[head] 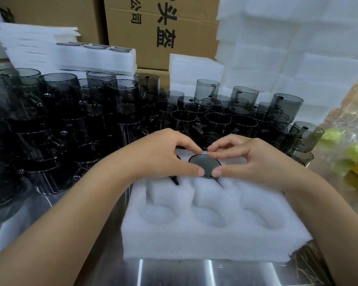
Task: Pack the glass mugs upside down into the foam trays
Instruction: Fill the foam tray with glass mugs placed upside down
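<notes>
A white foam tray (pixel 211 242) with round pockets lies on the metal table in front of me. A dark glass mug (pixel 204 165) sits upside down in the far middle pocket, its flat base up. My left hand (pixel 163 155) and my right hand (pixel 250 159) both pinch its rim with thumb and fingers. Under my left hand, a second dark mug (pixel 177 157) is partly hidden in the far left pocket. The three near pockets hold nothing. Several smoky glass mugs (pixel 116 112) stand stacked behind the tray.
Stacks of white foam trays (pixel 287 58) rise at the right and back left (pixel 70 54). Cardboard boxes (pixel 159 32) stand behind them. A clear plastic bag with yellow-green items (pixel 351 149) lies at the right. The steel table edge (pixel 194 271) is near me.
</notes>
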Available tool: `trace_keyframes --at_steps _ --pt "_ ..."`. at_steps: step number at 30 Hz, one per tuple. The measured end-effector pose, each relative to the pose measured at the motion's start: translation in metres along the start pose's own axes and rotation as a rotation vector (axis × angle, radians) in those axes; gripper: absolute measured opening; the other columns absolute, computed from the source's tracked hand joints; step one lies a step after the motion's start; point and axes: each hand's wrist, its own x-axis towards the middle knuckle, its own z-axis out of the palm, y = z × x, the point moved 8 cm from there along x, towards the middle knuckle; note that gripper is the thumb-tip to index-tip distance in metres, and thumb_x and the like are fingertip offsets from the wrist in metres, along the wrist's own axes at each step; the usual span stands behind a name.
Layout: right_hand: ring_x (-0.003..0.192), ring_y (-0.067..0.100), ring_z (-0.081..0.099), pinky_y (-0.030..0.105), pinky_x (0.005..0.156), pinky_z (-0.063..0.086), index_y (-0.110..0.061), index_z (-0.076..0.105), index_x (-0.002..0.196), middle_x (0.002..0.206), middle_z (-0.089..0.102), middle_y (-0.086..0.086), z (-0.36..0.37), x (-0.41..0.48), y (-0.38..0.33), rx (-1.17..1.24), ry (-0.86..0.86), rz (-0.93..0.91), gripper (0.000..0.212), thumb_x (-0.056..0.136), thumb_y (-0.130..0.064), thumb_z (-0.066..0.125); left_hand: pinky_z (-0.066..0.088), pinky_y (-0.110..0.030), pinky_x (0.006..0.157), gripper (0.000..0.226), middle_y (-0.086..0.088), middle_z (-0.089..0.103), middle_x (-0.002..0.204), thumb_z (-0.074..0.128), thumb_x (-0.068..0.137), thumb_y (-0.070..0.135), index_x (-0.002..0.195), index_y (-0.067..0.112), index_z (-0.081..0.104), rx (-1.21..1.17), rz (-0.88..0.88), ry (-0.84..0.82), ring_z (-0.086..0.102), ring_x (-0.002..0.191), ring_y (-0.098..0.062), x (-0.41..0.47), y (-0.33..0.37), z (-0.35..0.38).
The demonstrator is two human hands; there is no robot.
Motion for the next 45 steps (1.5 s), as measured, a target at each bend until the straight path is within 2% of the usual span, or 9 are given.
trace_keyframes --at_steps 3,10,15,18,26,32,36,41,45 --pt "0.108 -0.005 0.054 0.027 0.102 0.037 -0.05 0.07 0.095 0.11 0.059 -0.029 0.0 0.0 -0.001 -0.005 -0.01 -0.008 0.042 0.057 -0.067 0.066 0.032 0.001 0.049 0.025 0.035 0.057 0.085 0.08 0.066 0.049 0.087 0.046 0.067 -0.009 0.01 0.037 0.05 0.06 0.023 0.001 0.0 0.0" --pt "0.108 -0.005 0.054 0.021 0.098 0.036 -0.048 0.071 0.095 0.109 0.059 -0.028 0.001 -0.001 -0.003 0.003 -0.017 -0.019 0.039 0.059 -0.063 0.067 0.031 -0.001 0.041 0.023 0.044 0.053 0.062 0.082 0.065 0.045 0.08 0.042 0.065 -0.044 0.029 0.058 0.051 0.049 0.018 0.0 0.004 0.002" --pt "0.109 -0.004 0.053 0.018 0.098 0.037 -0.044 0.072 0.098 0.11 0.058 -0.028 0.001 -0.002 -0.005 -0.038 -0.038 -0.024 0.041 0.062 -0.063 0.065 0.033 0.0 0.048 0.033 0.029 0.06 0.097 0.081 0.062 0.053 0.089 0.04 0.067 0.002 -0.003 0.06 0.049 0.055 0.022 0.003 0.0 0.003" --pt "0.108 -0.005 0.053 0.015 0.098 0.036 -0.037 0.072 0.101 0.108 0.057 -0.028 0.0 0.0 -0.005 -0.062 -0.049 -0.015 0.047 0.061 -0.061 0.065 0.032 -0.002 0.042 0.027 0.034 0.059 0.079 0.081 0.063 0.05 0.083 0.042 0.065 -0.02 -0.017 0.044 0.052 0.048 0.015 0.002 0.002 0.004" --pt "0.109 -0.007 0.052 0.017 0.098 0.035 -0.04 0.072 0.101 0.109 0.057 -0.03 -0.001 -0.003 -0.008 -0.068 -0.01 -0.007 0.045 0.063 -0.062 0.063 0.037 -0.004 0.048 0.027 0.032 0.059 0.097 0.079 0.057 0.057 0.077 0.046 0.065 -0.003 -0.034 0.06 0.056 0.061 0.015 0.002 0.002 0.003" --pt "0.107 -0.004 0.053 0.026 0.102 0.039 -0.027 0.073 0.105 0.109 0.06 -0.024 -0.002 -0.004 -0.009 -0.153 0.092 -0.065 0.023 0.083 -0.032 0.068 0.035 -0.004 0.044 0.024 0.037 0.061 0.083 0.082 0.058 0.051 0.076 0.046 0.067 -0.016 -0.034 0.08 0.056 0.054 0.013 0.003 0.002 0.0" --pt "0.099 0.001 0.059 0.017 0.089 0.045 -0.018 0.075 0.096 0.106 0.064 -0.009 -0.032 -0.016 -0.027 -0.112 0.46 -0.212 0.013 0.086 -0.018 0.066 0.029 -0.003 0.038 0.03 0.038 0.047 0.044 0.082 0.062 0.046 0.088 0.038 0.069 -0.004 -0.04 0.089 0.046 0.042 0.017 0.003 0.0 0.0" --pt "0.106 0.018 0.053 0.013 0.088 0.036 -0.019 0.071 0.101 0.104 0.054 -0.005 -0.099 -0.054 -0.012 -0.219 1.104 -0.085 0.019 0.087 -0.015 0.06 0.029 -0.001 0.038 0.029 0.035 0.042 0.036 0.082 0.065 0.043 0.09 0.035 0.07 -0.018 -0.037 0.074 0.043 0.039 0.018 0.003 0.0 0.001" --pt "0.124 0.021 0.035 0.016 0.093 0.025 -0.021 0.055 0.129 0.133 0.04 0.005 -0.116 -0.054 0.025 -0.373 1.097 0.24 0.041 0.088 -0.026 0.057 0.029 -0.002 0.037 0.03 0.037 0.042 0.039 0.082 0.063 0.044 0.09 0.038 0.07 -0.017 -0.048 0.082 0.044 0.041 0.019 0.002 -0.002 0.001"
